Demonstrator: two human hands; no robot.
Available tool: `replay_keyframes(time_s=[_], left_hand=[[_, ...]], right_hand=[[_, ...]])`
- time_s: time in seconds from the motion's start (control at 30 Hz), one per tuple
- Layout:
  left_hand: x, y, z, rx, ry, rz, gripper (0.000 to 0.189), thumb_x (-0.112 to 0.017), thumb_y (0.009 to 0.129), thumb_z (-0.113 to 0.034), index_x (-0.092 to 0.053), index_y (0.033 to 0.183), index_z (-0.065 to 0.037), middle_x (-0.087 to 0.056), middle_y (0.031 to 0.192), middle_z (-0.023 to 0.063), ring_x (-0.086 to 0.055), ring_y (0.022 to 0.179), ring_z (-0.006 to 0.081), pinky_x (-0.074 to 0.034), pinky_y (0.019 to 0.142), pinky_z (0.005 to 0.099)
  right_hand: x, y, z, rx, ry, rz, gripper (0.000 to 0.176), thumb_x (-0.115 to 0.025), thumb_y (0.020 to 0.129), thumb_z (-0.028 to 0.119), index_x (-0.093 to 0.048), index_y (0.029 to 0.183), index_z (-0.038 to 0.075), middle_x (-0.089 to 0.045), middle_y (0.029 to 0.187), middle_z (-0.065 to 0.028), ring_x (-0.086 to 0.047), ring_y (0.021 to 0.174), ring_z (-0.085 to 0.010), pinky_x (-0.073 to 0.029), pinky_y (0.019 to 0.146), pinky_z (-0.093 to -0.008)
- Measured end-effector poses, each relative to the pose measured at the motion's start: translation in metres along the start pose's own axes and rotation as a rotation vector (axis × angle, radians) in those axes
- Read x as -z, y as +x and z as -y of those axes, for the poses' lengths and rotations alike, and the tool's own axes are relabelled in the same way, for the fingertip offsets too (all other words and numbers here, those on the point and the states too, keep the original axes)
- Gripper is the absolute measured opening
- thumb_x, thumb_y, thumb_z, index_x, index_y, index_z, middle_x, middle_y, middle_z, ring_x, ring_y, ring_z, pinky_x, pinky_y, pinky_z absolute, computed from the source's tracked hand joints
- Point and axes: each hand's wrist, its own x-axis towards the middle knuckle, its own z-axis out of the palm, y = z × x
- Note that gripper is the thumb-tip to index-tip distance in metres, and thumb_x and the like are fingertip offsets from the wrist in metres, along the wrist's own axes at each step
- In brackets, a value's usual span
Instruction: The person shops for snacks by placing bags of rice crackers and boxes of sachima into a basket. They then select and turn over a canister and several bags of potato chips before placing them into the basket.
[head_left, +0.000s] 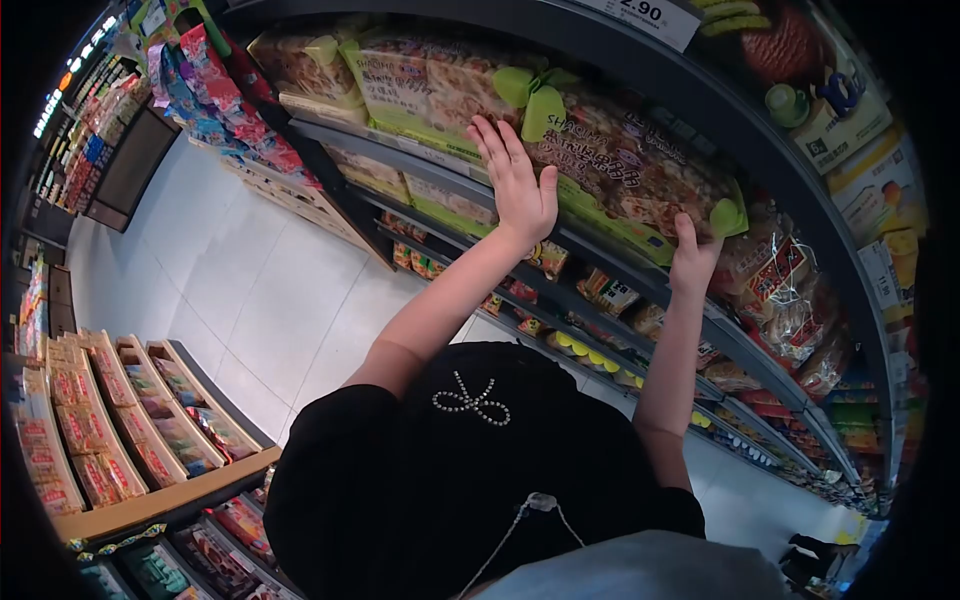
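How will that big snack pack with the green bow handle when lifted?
The snack pack is probably light for its size: clear film over puffy-looking pieces. Being long, it may sag, and the left hand and right hand both rest on it.

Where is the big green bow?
In the head view, the big green bow sits on the snack pack on the shelf, just above the left hand, with the right hand further right.

The snack pack (620,165) is clear film over golden-brown pieces, with purple-and-white print, a lime-green edge and a lime-green bow (535,95). The shelf (640,60) is dark grey and the floor (250,290) is pale tile. The top (450,490) is black with a white beaded bow (472,402).
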Motion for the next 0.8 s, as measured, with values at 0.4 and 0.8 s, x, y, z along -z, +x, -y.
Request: replay_keyframes(time_s=[0.4,0.8], left_hand=[[-0.007,-0.003,-0.006,0.026,0.232,0.095,0.072,-0.037,0.088,-0.036,-0.002,0.133,0.008,0.006,0.137,0.0327,0.006,0.125,0.0513,-0.002,0.101,0.0534],[0.017,-0.003,0.024,0.028,0.172,-0.015,0.076,-0.041,0.087,-0.036,0.001,0.134,0.007,0.006,0.138,0.0307,0.005,0.127,0.0473,-0.001,0.102,0.0507]], right_hand=[[0.019,0.002,-0.013,0.097,0.020,-0.024,0.055,-0.068,0.074,0.007,-0.037,0.120,0.001,-0.049,0.113,-0.0075,-0.048,0.102,-0.0172,-0.036,0.091,-0.0291],[0.020,0.005,-0.018,-0.022,-0.029,0.009,0.063,-0.070,0.074,0.013,-0.034,0.124,0.000,-0.046,0.116,-0.0078,-0.045,0.106,-0.0170,-0.032,0.093,-0.0288]])
